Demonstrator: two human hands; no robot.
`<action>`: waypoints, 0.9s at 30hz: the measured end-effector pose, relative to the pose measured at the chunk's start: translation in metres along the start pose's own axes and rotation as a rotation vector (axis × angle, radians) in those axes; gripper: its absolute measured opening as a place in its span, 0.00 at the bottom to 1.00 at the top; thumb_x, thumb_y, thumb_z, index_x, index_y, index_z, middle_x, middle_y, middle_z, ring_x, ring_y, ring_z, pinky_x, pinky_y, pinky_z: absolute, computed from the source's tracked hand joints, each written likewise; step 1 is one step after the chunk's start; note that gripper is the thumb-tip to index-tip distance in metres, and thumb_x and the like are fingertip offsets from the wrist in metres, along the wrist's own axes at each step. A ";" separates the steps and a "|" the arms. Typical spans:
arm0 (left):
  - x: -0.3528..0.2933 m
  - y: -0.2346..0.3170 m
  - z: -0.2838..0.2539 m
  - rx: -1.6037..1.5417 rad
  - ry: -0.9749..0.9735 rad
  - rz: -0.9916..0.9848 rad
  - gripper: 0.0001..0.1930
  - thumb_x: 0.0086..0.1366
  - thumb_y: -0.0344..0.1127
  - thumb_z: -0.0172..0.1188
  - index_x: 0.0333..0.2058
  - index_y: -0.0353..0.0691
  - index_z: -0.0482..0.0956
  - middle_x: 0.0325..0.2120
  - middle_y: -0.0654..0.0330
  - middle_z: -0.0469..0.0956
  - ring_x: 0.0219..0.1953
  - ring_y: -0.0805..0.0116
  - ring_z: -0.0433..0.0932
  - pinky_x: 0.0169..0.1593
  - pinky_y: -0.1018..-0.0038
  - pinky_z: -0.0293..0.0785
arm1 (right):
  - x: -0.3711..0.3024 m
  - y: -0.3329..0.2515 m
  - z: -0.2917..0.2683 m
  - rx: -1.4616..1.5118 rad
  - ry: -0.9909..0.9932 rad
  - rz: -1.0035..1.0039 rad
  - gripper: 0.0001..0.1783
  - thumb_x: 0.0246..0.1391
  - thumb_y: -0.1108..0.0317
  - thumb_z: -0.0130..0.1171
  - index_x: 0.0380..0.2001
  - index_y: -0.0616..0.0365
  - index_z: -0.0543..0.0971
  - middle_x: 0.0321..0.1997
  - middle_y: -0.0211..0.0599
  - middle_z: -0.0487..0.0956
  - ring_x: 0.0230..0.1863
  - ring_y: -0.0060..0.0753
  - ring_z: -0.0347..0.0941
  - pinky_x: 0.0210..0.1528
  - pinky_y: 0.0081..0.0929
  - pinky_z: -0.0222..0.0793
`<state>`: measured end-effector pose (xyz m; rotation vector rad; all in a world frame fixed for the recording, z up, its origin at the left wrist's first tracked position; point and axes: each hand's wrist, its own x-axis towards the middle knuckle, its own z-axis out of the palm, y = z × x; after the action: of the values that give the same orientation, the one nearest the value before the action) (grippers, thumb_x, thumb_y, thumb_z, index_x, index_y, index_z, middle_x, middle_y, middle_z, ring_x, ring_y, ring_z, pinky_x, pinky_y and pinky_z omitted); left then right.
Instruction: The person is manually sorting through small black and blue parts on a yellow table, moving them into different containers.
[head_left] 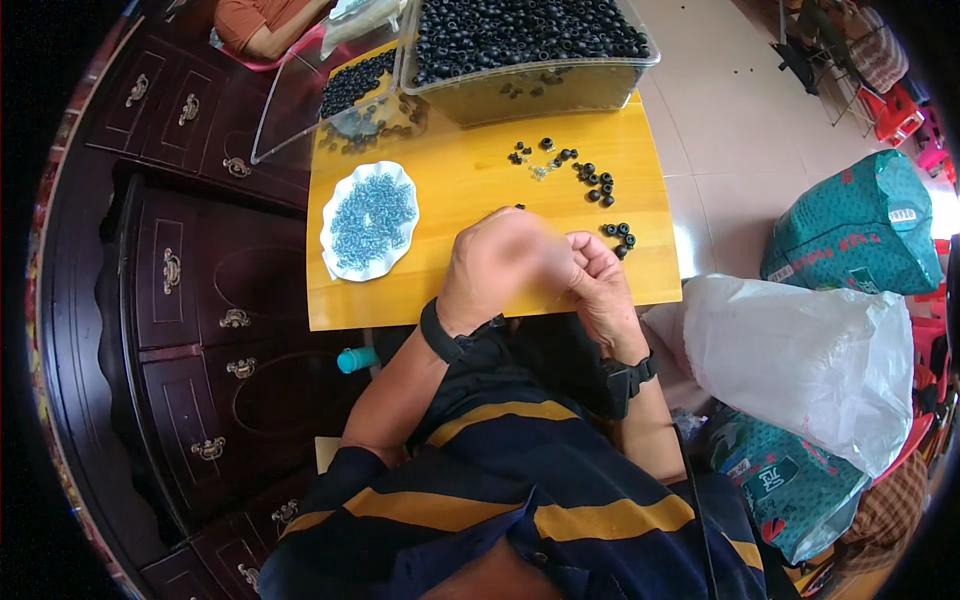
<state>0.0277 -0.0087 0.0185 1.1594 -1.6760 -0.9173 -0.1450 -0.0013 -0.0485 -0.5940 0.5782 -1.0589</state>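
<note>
My left hand (497,262) is over the near part of the yellow table (470,150), its fingers smeared and turned toward my right hand. Close beside it, my right hand (600,288) is closed with thumb and fingertips pinched together; whatever they hold is too small or hidden to name. Small black round pieces with holes (596,185) lie in loose groups just beyond my right hand, with a few tiny clear pieces (543,172) among them. Left of my hands, a white wavy-edged plate (330,262) carries a heap of small clear bluish pieces (372,220).
A clear plastic bin (530,95) full of black pieces stands at the table's far edge, beside a tilted clear container (285,110). Dark drawers (190,290) line the left. White (800,350) and teal sacks (850,225) stand right. Another person's arm (285,35) shows far left.
</note>
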 end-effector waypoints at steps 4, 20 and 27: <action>-0.003 -0.005 0.003 -0.136 -0.033 -0.074 0.04 0.62 0.22 0.65 0.36 0.33 0.82 0.37 0.61 0.79 0.36 0.75 0.79 0.39 0.80 0.76 | 0.001 0.000 -0.003 0.034 -0.055 -0.008 0.13 0.62 0.70 0.64 0.48 0.59 0.77 0.39 0.31 0.83 0.40 0.21 0.80 0.43 0.18 0.74; 0.002 -0.006 0.012 -0.417 -0.010 -0.051 0.03 0.64 0.21 0.64 0.36 0.30 0.82 0.40 0.56 0.78 0.42 0.72 0.77 0.48 0.76 0.75 | -0.001 -0.007 -0.001 0.177 -0.078 -0.024 0.11 0.62 0.71 0.64 0.46 0.59 0.77 0.40 0.32 0.83 0.39 0.21 0.80 0.42 0.17 0.74; 0.002 -0.012 0.011 -0.423 -0.027 -0.092 0.04 0.62 0.22 0.66 0.37 0.31 0.83 0.41 0.55 0.80 0.45 0.70 0.77 0.52 0.75 0.73 | 0.000 -0.006 -0.003 0.122 -0.061 -0.037 0.11 0.61 0.70 0.65 0.45 0.59 0.77 0.40 0.31 0.83 0.39 0.20 0.80 0.43 0.18 0.74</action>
<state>0.0203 -0.0134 0.0046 0.9419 -1.3677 -1.2770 -0.1513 -0.0039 -0.0461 -0.5303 0.4472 -1.0991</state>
